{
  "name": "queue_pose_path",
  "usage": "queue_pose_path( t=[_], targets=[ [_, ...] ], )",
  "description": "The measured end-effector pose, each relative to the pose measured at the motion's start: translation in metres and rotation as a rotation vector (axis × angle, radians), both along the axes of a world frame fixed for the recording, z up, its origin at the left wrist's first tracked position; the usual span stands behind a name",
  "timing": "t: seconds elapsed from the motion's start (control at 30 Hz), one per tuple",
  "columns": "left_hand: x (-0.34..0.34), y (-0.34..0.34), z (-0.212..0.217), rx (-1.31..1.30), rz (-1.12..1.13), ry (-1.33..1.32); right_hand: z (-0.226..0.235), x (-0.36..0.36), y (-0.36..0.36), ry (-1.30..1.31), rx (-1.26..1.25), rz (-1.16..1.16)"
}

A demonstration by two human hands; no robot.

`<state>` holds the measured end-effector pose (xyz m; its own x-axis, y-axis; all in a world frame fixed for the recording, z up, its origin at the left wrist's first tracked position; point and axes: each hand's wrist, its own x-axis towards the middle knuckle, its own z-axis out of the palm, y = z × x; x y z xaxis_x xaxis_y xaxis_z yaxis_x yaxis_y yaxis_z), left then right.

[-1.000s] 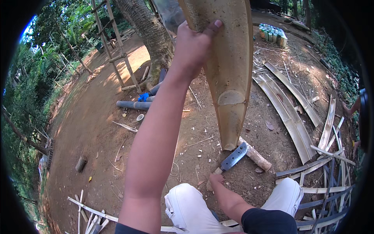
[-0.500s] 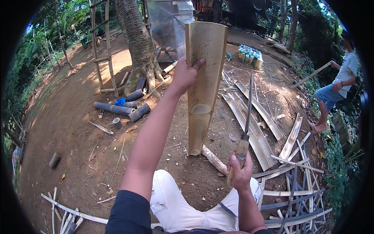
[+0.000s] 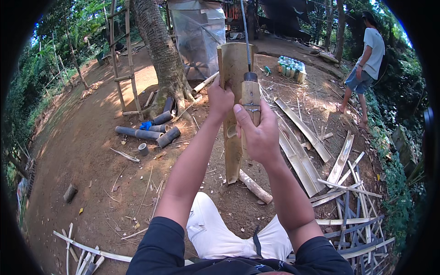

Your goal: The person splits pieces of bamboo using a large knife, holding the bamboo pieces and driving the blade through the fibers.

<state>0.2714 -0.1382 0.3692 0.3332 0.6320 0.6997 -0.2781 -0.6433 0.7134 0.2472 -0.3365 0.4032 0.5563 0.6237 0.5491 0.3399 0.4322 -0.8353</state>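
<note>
Knees in white trousers (image 3: pixel 215 229) sit lowest, at six o'clock. Above them the right hand (image 3: pixel 259 135) grips tight around a knife's wooden handle (image 3: pixel 250 98), blade (image 3: pixel 245 34) pointing up to twelve. Just left, the left hand (image 3: pixel 221 98) clamps the standing split bamboo piece (image 3: pixel 233 64). Far off at two o'clock, a person (image 3: pixel 364 68) stands.

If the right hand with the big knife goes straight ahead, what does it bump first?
Most likely the upright split bamboo slab: the right hand holds the knife right against it, though depth is unclear.
</note>
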Motion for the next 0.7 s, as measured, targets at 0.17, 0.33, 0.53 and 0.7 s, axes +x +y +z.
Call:
queue_pose_path(
  t=[0.17,0.33,0.53,0.7],
  targets=[
    [0.002,0.008,-0.010,-0.116,-0.091,-0.042,0.024,-0.019,-0.004,-0.044,0.102,0.047],
    [-0.001,0.016,-0.025,-0.185,-0.147,-0.063,0.023,-0.025,0.016,0.019,0.123,0.037],
    [-0.007,-0.015,-0.005,-0.091,-0.056,-0.061,0.012,0.011,0.036,0.226,-0.005,0.117],
    [-0.009,-0.005,-0.007,-0.280,-0.248,-0.020,0.016,0.006,0.041,0.222,0.036,0.075]
  ],
)
